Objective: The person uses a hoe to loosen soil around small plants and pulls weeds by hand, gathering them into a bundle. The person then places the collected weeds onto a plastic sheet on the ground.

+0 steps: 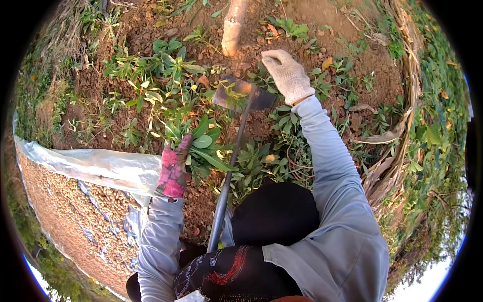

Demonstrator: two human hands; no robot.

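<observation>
My left hand (174, 166), in a pink floral glove, grips a bunch of leafy green weeds (203, 145). My right hand (288, 75), in an off-white knit glove, is raised above the soil right of a pale tree trunk (233, 32). Its thumb and fingers curl together, and nothing shows between them. Below and left of it lies the hoe blade (262, 100), flat on the ground among weeds. The hoe's metal handle (222, 200) runs back towards my body, between my arms, with neither hand on it.
A plastic sheet (113, 166) spread with many peanut-like pods (75, 211) lies at the left. Weeds (151, 64) grow on the reddish soil ahead. Dry stalks (407, 75) line the right side, with dense green vines (437, 132) beyond.
</observation>
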